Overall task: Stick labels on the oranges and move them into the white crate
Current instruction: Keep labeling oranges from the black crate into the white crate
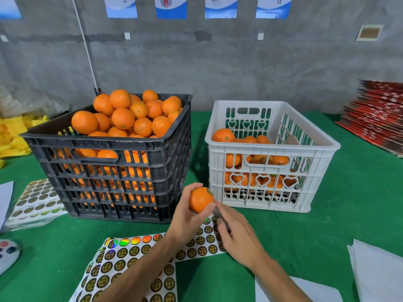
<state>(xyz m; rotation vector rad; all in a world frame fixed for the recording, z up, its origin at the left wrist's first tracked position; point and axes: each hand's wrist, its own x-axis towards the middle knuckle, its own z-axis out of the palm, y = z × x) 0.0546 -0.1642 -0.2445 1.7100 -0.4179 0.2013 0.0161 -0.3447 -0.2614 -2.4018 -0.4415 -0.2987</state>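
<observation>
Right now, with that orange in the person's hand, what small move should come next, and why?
Probably carry the orange to the right and up, over the white crate's rim. The left hand grips it, a round label already sits on its top, and the right hand is by the sticker sheet.

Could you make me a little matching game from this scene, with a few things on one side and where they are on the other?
Things:
1. black crate
2. white crate
3. held orange
4. sticker sheet

Places or states:
A. in the left hand, a label on its top
B. flat on the green table, under the forearms
C. heaped above its rim with oranges
D. on the right, partly filled

Pairs: 1-C, 2-D, 3-A, 4-B
</observation>
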